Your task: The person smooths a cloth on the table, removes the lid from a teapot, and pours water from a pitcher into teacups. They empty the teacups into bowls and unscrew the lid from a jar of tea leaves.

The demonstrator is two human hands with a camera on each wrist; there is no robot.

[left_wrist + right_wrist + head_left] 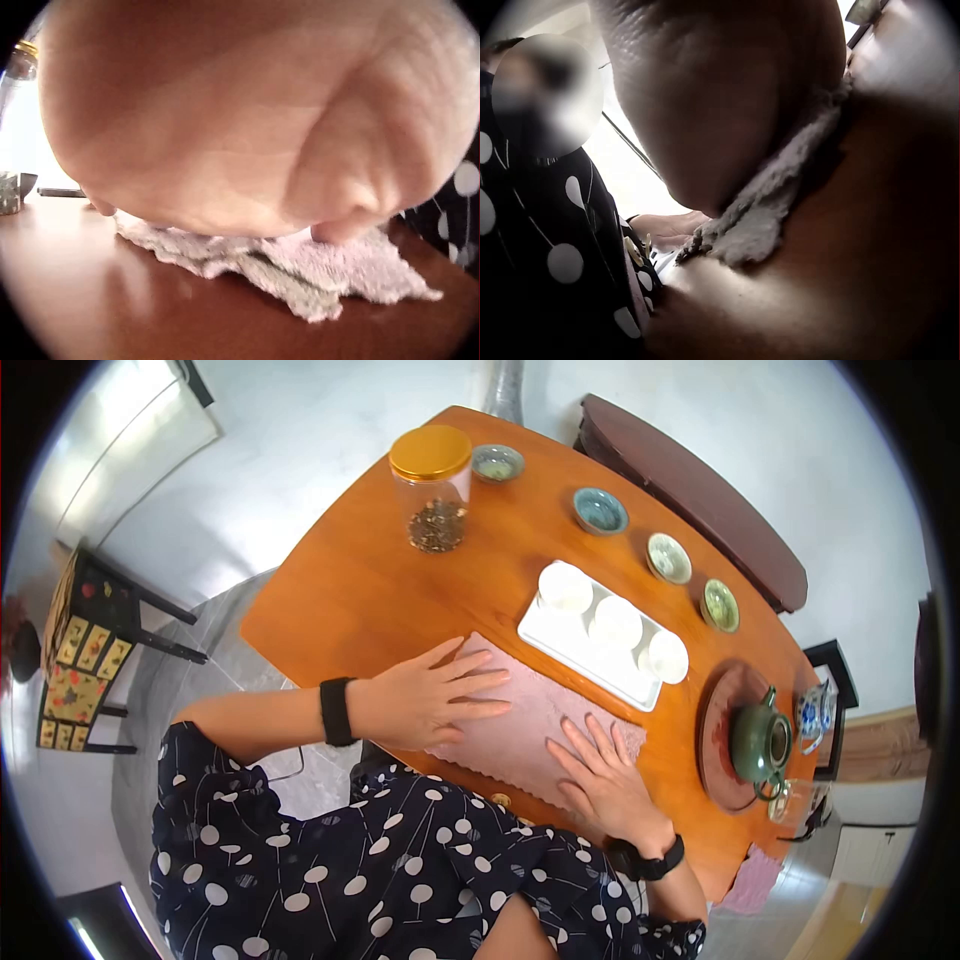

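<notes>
A pink cloth (530,725) lies spread flat at the table's near edge. The left hand (425,700) rests on its left part with fingers spread, and the right hand (610,785) lies on its right part, fingers also spread. In the left wrist view the palm (247,120) is above the cloth (360,262), whose edge shows layers. In the right wrist view the hand (720,97) presses on the cloth (757,225), with the other hand (667,227) beyond.
A white tray (580,650) with three white cups stands behind the cloth. Farther back are a gold-lidded jar (435,490) and several small bowls (600,511). To the right, a green teapot (755,740) sits on a round brown tray (715,760). Another pink cloth (752,880) hangs at the right corner.
</notes>
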